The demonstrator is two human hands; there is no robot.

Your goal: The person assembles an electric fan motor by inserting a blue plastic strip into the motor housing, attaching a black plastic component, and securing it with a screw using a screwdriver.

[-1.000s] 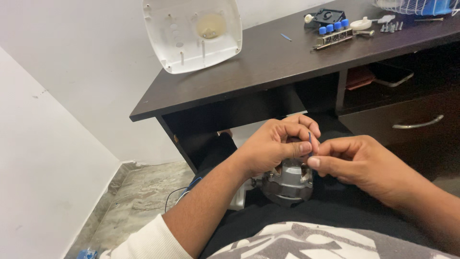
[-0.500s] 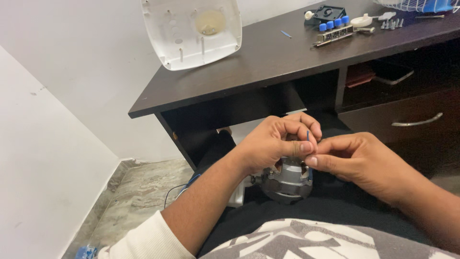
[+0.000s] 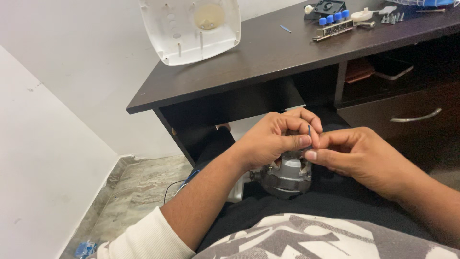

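A small grey electric motor (image 3: 286,175) rests on my lap. Above it, my left hand (image 3: 273,139) pinches a thin blue wire (image 3: 309,130) between thumb and fingers. My right hand (image 3: 357,156) meets it from the right, its thumb and forefinger closed on the same wire just over the motor's top. The wire's tip sticks up between the two hands. The motor's upper part is partly hidden behind my fingers.
A dark wooden desk (image 3: 268,57) stands ahead with a white plastic housing (image 3: 191,26), a strip with blue buttons (image 3: 333,24), screws and small parts on it. A drawer with a metal handle (image 3: 414,116) is at right. White wall at left, stone floor below.
Both hands have stayed together over the motor, with only slight finger shifts on the wire.
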